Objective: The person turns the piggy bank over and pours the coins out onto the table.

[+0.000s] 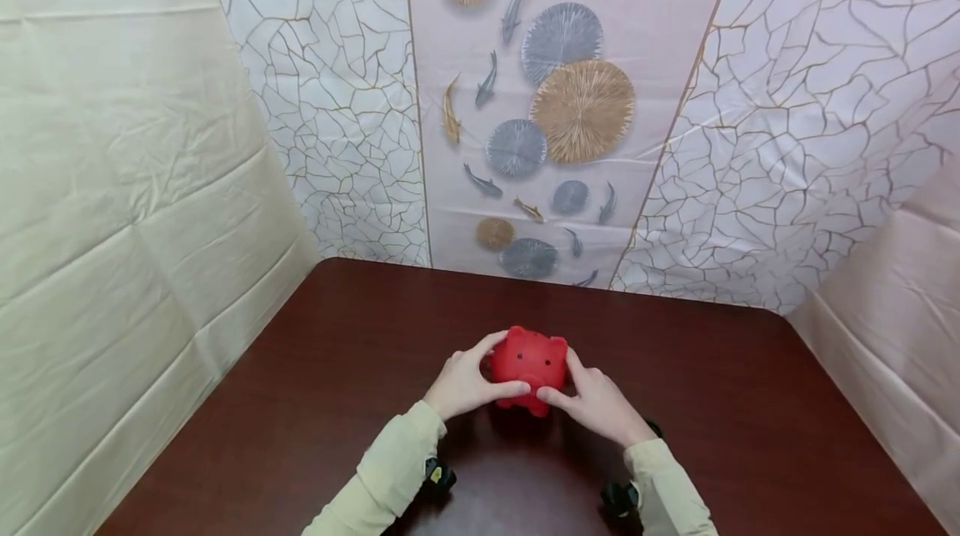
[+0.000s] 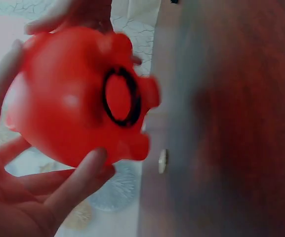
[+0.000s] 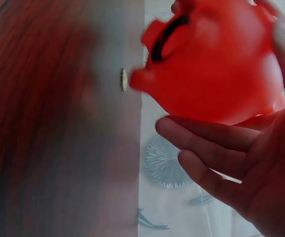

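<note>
A red piggy bank (image 1: 529, 359) with small black eyes is held up off the table between both hands, its face toward the head camera. On its left side the left hand (image 1: 462, 382) grips it, thumb across the front below the snout. Opposite, the right hand (image 1: 597, 403) grips the other side with its thumb near the left one. The belly of the piggy bank (image 2: 68, 98) shows in the left wrist view, with a round black-rimmed plug (image 2: 121, 97) between stubby feet. Beyond it, a small gold coin-like disc (image 3: 124, 80) appears at the tabletop; the piggy bank hides it from the head view.
A dark red-brown wooden table (image 1: 360, 336) with rounded far corners lies under the hands. Behind it hangs a patterned cloth (image 1: 517, 86) with fish and round leaf shapes. Pale cloth walls (image 1: 135, 186) close in both sides. Dark devices (image 1: 439, 475) are strapped at the wrists.
</note>
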### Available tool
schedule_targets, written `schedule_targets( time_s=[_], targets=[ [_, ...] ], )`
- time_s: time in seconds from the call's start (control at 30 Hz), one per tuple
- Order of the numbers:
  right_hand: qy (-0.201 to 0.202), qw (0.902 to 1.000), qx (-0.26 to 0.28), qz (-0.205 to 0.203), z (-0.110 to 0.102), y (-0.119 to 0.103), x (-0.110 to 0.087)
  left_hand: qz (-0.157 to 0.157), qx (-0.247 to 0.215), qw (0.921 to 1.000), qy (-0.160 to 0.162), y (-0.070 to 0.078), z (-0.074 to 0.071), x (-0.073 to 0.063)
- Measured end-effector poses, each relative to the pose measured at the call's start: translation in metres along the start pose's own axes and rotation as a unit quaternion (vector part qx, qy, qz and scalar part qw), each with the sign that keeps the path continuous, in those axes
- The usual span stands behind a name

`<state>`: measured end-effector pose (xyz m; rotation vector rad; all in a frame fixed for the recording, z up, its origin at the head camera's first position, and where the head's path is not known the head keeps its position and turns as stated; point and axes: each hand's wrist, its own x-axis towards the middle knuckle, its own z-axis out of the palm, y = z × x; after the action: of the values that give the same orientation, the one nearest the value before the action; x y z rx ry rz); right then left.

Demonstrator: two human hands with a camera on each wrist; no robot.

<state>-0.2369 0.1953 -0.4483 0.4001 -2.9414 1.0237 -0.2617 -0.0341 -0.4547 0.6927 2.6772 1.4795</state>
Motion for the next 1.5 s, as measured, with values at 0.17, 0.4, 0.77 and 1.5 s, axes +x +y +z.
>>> schedule_targets(
  time_s=[0.17, 0.4, 0.77, 1.5],
  targets=[
    [0.006, 0.999, -0.012, 0.043, -0.007, -0.01, 0.002, -0.046, 0.039, 0.9982, 0.006, 0.012, -0.004, 0.004],
    [0.039, 0.9979, -0.019, 0.048, -0.016, -0.024, 0.001, -0.083, 0.0, 0.9965, -0.004, 0.025, -0.004, 0.007],
    [0.076, 0.9928, -0.086, -0.037, -0.03, -0.03, -0.007, 0.021, -0.035, 0.9992, -0.003, 0.031, -0.019, 0.005],
    [0.285, 0.9222, -0.011, -0.261, -0.013, -0.029, -0.003, 0.349, -0.029, 0.9264, 0.138, 0.031, -0.005, 0.0]
  ],
)
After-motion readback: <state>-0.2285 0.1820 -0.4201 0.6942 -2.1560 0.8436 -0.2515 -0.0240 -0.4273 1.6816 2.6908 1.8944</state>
